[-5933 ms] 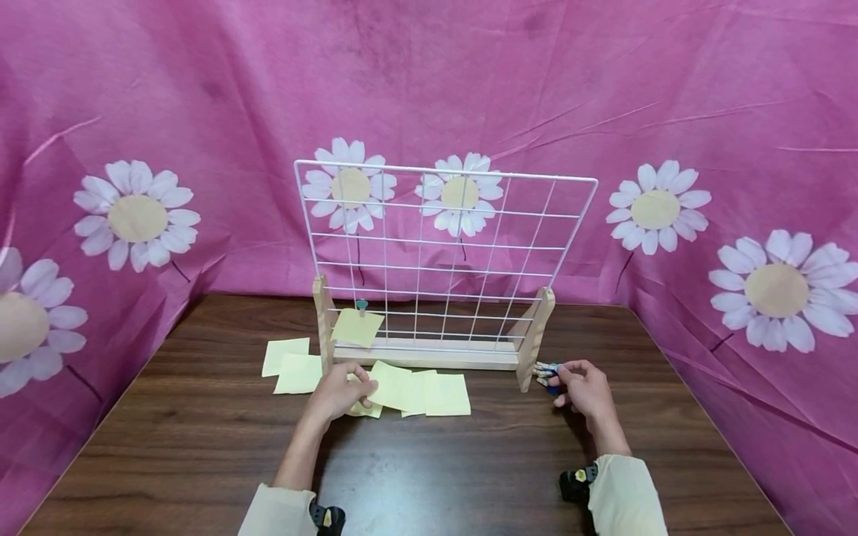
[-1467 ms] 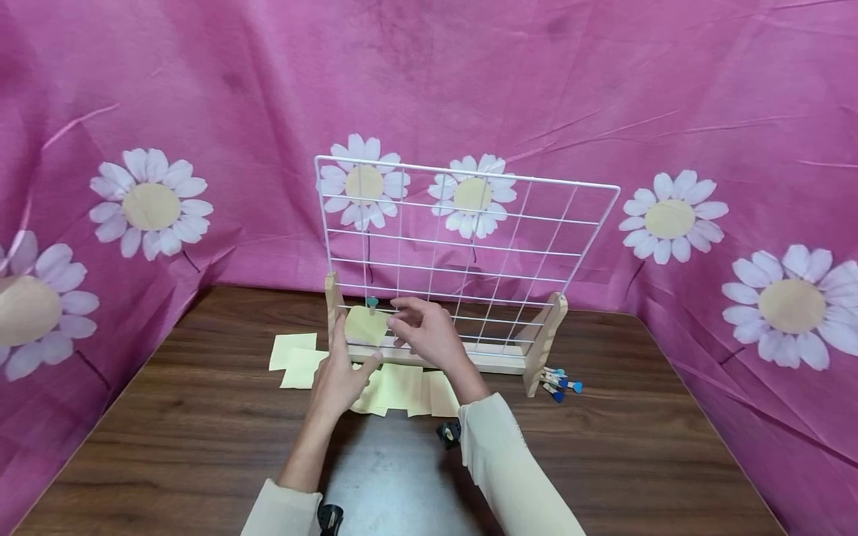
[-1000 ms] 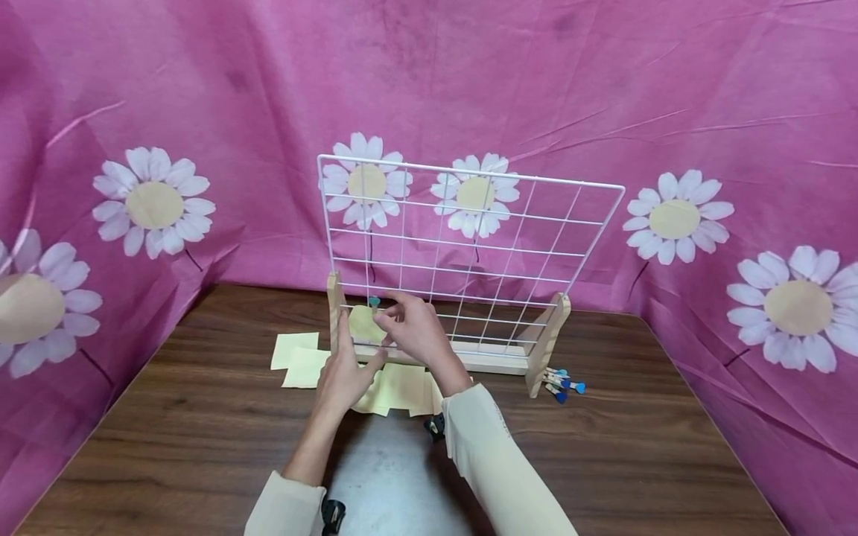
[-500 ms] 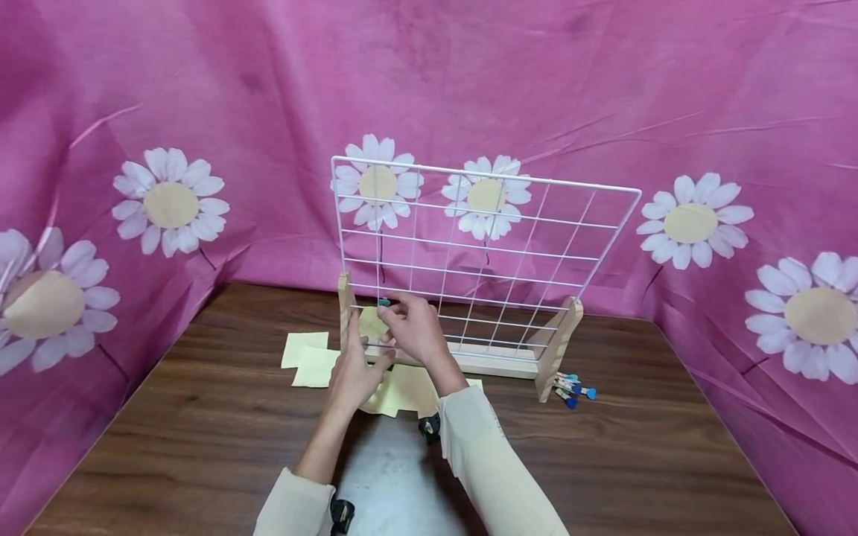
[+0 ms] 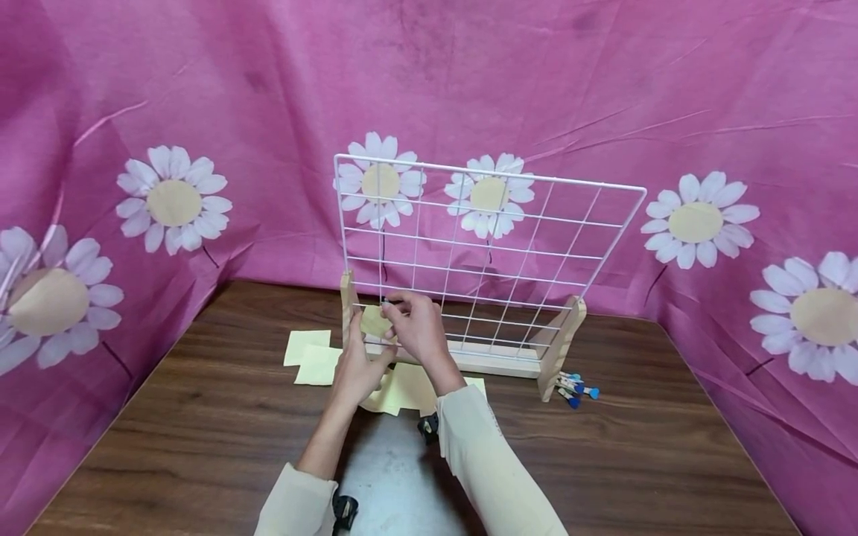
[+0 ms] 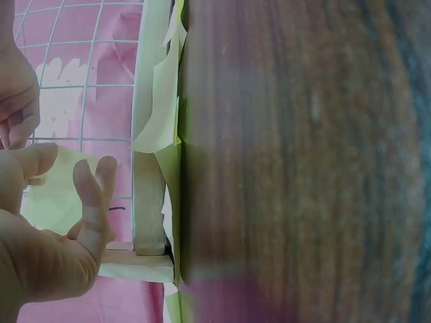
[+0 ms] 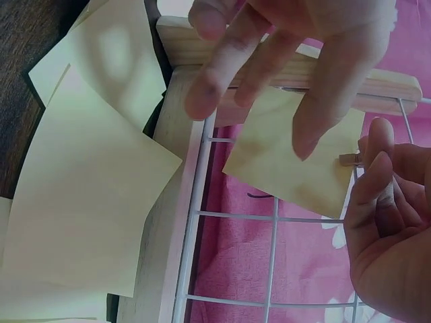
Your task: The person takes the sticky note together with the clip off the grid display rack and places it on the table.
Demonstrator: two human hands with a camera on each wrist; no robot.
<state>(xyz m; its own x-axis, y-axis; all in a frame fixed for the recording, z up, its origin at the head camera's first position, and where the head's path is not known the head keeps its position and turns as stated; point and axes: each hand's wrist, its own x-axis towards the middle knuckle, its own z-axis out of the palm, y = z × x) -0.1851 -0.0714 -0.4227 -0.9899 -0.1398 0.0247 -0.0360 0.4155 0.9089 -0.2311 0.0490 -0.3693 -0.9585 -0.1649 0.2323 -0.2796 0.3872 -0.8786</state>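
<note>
A yellow sticky note (image 5: 375, 320) hangs low at the left end of the white wire grid (image 5: 485, 242). My right hand (image 5: 417, 324) pinches a small wooden clothespin (image 7: 349, 159) at the note's upper edge; its teal head is hidden by the fingers. Up close, the right wrist view shows thumb and finger closed around it. My left hand (image 5: 358, 368) is beside the note and the left wooden upright (image 5: 347, 301), index finger stretched upward. In the left wrist view, the left hand's thumb and fingers are spread across the front of the note.
Several more yellow sticky notes (image 5: 409, 385) lie overlapping in front of the wooden base (image 5: 492, 360), and others (image 5: 318, 365) to its left. A cluster of blue-headed clothespins (image 5: 572, 390) lies beside the right upright (image 5: 563, 348). Pink flowered cloth (image 5: 281, 179) surrounds the table (image 5: 643, 447).
My right hand has come from the clothespin cluster to the hanging note and now pinches its clothespin, covering the teal head. My left hand has gone from the loose notes up beside the hanging one.
</note>
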